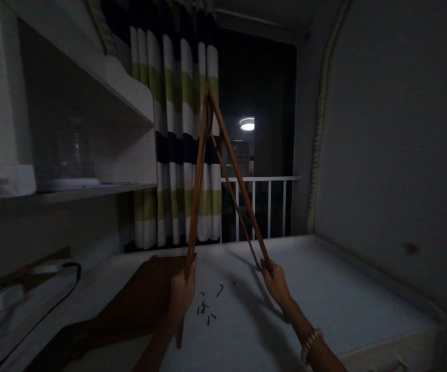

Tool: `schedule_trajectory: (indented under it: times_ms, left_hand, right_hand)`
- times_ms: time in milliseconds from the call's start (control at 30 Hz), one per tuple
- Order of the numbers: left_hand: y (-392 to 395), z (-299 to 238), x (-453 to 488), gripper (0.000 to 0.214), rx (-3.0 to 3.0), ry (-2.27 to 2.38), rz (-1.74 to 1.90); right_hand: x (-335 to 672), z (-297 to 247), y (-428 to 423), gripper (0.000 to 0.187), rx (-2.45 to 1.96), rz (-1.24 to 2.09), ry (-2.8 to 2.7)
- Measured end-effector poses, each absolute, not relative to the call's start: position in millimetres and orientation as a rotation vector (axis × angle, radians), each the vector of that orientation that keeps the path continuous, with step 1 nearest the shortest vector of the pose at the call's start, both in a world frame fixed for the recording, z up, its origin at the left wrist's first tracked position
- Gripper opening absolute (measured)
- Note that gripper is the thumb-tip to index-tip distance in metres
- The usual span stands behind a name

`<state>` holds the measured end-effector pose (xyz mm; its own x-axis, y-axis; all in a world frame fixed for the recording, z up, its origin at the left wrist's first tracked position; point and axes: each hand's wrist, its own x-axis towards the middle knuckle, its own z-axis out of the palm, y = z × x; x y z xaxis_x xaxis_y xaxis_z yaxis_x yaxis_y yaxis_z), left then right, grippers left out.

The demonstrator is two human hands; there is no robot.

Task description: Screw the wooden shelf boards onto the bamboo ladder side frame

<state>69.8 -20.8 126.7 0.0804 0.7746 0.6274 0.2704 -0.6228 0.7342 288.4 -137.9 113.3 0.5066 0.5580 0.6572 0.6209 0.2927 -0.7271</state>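
A wooden folding frame (239, 175) stands in front of me like a tall narrow A, its legs meeting at the top. My left hand (183, 289) is closed round the lower part of its left leg. Lower on the right leg, my right hand (276, 283) grips the wood; a beaded bracelet (310, 345) circles that wrist. Several small dark screws (203, 307) lie scattered on the white surface (316, 289) between my hands. Near them is a bent hex key (219, 290). Flat brown wooden pieces (141, 289) rest at my left, partly hidden by my forearm.
White shelves (130, 190) jut out at the left, with a clear container (76, 155) on one. Plugs and a black cable (70, 289) are below. Behind the frame hang a striped curtain (169, 108) and a dark window with a white railing (268, 206). A wall (394, 129) borders the right.
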Motion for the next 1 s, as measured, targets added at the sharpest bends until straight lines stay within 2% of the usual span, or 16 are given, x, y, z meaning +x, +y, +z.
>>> schedule_trajectory:
  times_ms: [333, 600, 1000]
  left_hand:
    - [-22.5, 124.8, 80.2, 0.037, 2.105, 1.07, 1.546]
    - [-21.6, 120.9, 85.3, 0.034, 2.149, 1.051, 1.552]
    - [-26.8, 126.5, 80.5, 0.035, 2.015, 1.041, 1.595]
  right_hand:
    - [295.9, 116.8, -139.6, 0.038, -1.461, -0.109, -1.072]
    - [300.4, 120.1, -147.2, 0.034, -1.41, 0.138, -1.047]
    - [296.1, 113.8, -140.1, 0.03, -1.285, 0.155, -1.074]
